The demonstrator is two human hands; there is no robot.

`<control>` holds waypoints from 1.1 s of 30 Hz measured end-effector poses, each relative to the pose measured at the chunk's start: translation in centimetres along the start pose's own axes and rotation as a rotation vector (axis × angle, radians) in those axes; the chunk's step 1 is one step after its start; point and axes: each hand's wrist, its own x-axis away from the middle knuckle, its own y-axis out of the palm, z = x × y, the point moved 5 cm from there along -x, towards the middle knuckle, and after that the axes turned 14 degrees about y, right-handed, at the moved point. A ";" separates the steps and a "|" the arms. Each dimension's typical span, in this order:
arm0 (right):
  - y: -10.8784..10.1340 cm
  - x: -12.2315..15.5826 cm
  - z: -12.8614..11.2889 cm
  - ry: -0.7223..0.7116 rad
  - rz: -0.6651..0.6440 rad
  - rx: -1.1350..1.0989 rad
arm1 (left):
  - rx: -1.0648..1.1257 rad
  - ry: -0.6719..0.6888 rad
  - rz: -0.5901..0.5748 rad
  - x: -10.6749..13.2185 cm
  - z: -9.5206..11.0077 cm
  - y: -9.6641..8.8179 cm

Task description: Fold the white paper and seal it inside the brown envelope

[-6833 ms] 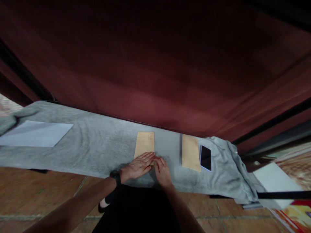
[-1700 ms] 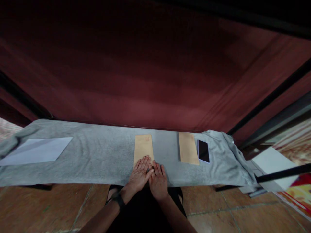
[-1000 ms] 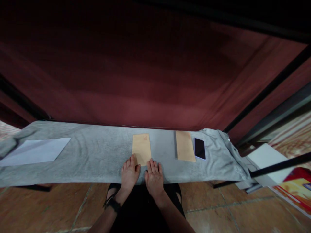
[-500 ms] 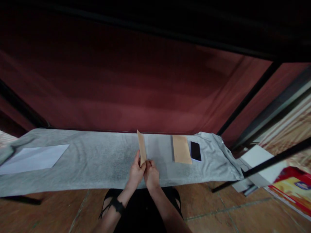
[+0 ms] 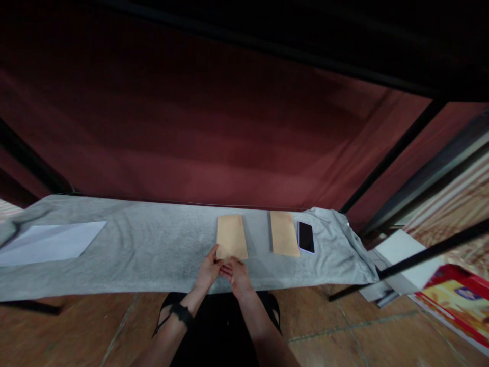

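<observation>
A tan paper envelope point(image 5: 231, 236) lies on a grey cloth point(image 5: 153, 244) that covers a long bench. My left hand point(image 5: 209, 268) and my right hand point(image 5: 236, 272) meet at its near edge, and the fingers of both pinch that edge. A dark band is on my left wrist point(image 5: 182, 313). A second tan envelope point(image 5: 283, 233) lies flat to the right, with a black phone point(image 5: 306, 237) beside it.
A white sheet of paper point(image 5: 49, 242) lies at the left end of the cloth. A dark red curtain point(image 5: 214, 132) hangs behind the bench. To the right stand a white box point(image 5: 405, 255) and a red printed box point(image 5: 458, 300) on the tiled floor.
Earlier both hands pressed flat on the envelope. Half a second ago they held it up on edge. Now it is turned over and lies flat, slightly further right.
</observation>
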 end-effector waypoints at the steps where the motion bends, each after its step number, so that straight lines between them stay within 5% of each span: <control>1: -0.2 0.1 0.1 0.042 -0.012 0.006 | -0.075 -0.004 -0.019 -0.2 0.1 -0.2; 7: -2.9 1.6 -0.8 -0.015 0.089 0.411 | -0.322 0.017 -0.038 -0.5 0.5 -1.6; 12: -3.0 4.4 -3.4 -0.668 0.149 1.097 | -0.549 0.077 -0.043 0.9 1.5 -1.5; 15: -2.8 4.8 -2.7 -0.830 0.113 1.424 | -0.792 0.213 -0.028 1.1 1.9 -0.8; 21: -2.9 4.7 -2.3 -0.870 0.098 1.516 | -0.870 0.471 -0.248 -2.6 0.0 2.8; 33: -2.6 5.1 -2.7 -0.893 0.117 1.449 | -0.740 0.597 -0.252 -12.8 0.9 5.4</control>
